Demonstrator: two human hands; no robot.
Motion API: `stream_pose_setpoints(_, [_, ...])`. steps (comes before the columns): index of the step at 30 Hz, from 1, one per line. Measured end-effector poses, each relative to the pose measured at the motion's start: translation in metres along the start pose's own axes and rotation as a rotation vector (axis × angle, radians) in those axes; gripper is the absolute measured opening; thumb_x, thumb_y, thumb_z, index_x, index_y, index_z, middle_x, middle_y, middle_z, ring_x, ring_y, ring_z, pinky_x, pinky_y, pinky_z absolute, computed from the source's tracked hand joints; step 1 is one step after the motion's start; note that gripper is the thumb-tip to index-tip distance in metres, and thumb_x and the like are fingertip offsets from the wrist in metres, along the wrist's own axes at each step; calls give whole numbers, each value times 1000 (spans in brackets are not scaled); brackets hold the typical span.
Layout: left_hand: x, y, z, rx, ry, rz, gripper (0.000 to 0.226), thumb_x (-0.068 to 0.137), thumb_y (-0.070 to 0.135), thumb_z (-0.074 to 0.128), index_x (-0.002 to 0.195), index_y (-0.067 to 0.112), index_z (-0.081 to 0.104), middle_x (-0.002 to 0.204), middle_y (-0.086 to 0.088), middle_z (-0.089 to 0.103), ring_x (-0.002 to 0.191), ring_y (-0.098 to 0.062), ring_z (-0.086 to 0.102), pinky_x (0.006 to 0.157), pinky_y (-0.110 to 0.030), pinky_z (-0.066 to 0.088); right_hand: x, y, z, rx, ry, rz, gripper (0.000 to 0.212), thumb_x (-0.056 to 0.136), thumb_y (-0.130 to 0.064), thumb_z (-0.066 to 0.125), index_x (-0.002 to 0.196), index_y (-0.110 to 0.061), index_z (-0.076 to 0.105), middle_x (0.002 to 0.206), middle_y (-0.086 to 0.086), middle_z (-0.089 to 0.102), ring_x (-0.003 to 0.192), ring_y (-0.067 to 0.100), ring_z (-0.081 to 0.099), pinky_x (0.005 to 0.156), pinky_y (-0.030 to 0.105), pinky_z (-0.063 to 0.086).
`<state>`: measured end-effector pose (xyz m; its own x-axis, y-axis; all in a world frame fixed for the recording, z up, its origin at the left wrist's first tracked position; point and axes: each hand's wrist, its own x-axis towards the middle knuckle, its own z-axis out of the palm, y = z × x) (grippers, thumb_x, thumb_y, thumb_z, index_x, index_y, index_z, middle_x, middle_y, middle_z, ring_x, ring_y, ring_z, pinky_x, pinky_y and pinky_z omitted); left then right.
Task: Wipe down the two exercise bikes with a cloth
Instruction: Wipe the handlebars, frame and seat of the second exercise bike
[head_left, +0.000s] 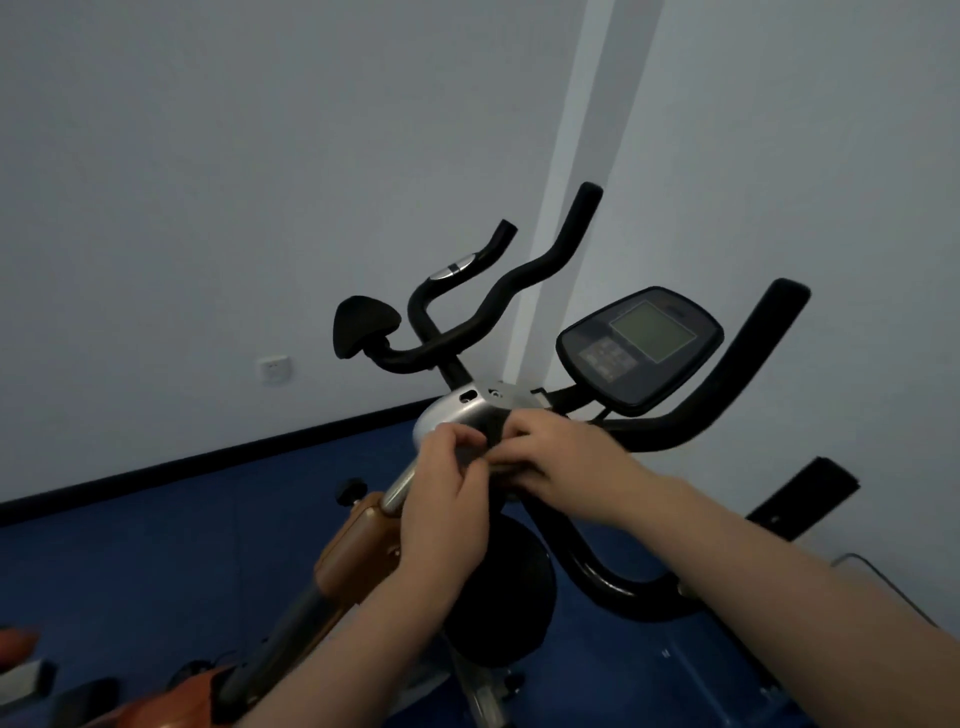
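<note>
Both hands, left hand (447, 499) and right hand (563, 462), pinch something small on the silver bike housing (457, 415); cloth unclear. Housing looks rigid, smooth, probably slippery. Steady it by the handlebar (675, 431).

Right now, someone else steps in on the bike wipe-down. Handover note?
Left hand: fingers curled on a small grey fold, apparently the cloth, at the silver cap below the near bike's handlebar.
Right hand: fingers pinch the same spot from the other side.
Console sits to the right; orange frame below the hands.
Done: cannot tell which surfaces are wiped.
Left: probably handlebars, console, frame, then the second bike.
</note>
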<state>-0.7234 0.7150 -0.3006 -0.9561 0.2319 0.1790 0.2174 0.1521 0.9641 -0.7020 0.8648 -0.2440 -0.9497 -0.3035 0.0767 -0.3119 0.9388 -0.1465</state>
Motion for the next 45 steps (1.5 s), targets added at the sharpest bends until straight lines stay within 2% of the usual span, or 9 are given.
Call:
stream_pose_setpoints(6, [5,0,4,239,-105,-18,22,96,24,48,101,43,59,87,22,63,83,17,54,65,-14,42,-27,41,-41,-71,135,249,20,90,-43,58,108,-44,67,93,-19,44,90,5,48,61,17,31])
stream_pose_setpoints(13, [2,-4,-2,321,-158,78,19,96,34,46,90,43,61,84,21,64,82,10,56,64,-14,42,-29,2,-8,-37,213,318,25,95,-38,55,116,-36,67,101,-9,52,97,11,47,78,28,42])
stream_pose_setpoints(17, [1,-2,-2,276,-154,81,19,95,35,47,91,52,53,86,25,61,90,18,50,64,-8,35,-52,35,-34,-122,376,617,19,92,-33,60,107,-33,72,93,-7,53,89,14,49,68,30,41])
stream_pose_setpoints(20, [1,-5,-2,254,-159,81,17,95,34,49,95,50,54,88,22,61,82,7,56,64,-13,39,-24,8,-23,-105,458,580,16,91,-30,61,101,-36,72,91,-8,50,86,14,47,65,29,37])
stream_pose_setpoints(23, [2,-7,-5,243,-189,113,14,93,34,50,93,43,61,89,18,62,80,2,56,68,-22,46,-8,-24,8,-83,305,381,18,94,-31,58,105,-32,72,94,-5,50,90,17,50,69,31,41])
stream_pose_setpoints(31, [3,-16,-3,149,-204,110,17,91,34,55,104,43,62,95,24,60,94,9,53,76,-16,44,-43,26,-42,-168,477,734,18,94,-31,58,103,-35,72,92,-8,51,84,12,49,61,26,36])
stream_pose_setpoints(35, [4,-25,-7,65,-244,79,19,86,33,65,95,50,60,96,25,63,97,9,54,79,-14,42,-8,-24,-2,77,363,509,21,90,-24,61,104,-36,71,96,-6,51,91,14,51,72,31,45])
stream_pose_setpoints(42, [-11,-45,-10,-102,-219,-92,56,62,78,59,108,47,63,103,28,63,98,14,53,81,-17,43,-29,6,-17,-76,377,526,18,90,-25,64,105,-33,72,94,-8,53,92,13,52,71,29,44])
stream_pose_setpoints(45, [-11,-45,-10,-173,-208,-131,56,57,73,68,105,43,65,99,22,67,95,10,58,84,-20,46,2,-7,-16,0,276,328,16,89,-30,65,103,-33,72,95,-9,53,91,12,51,73,32,46])
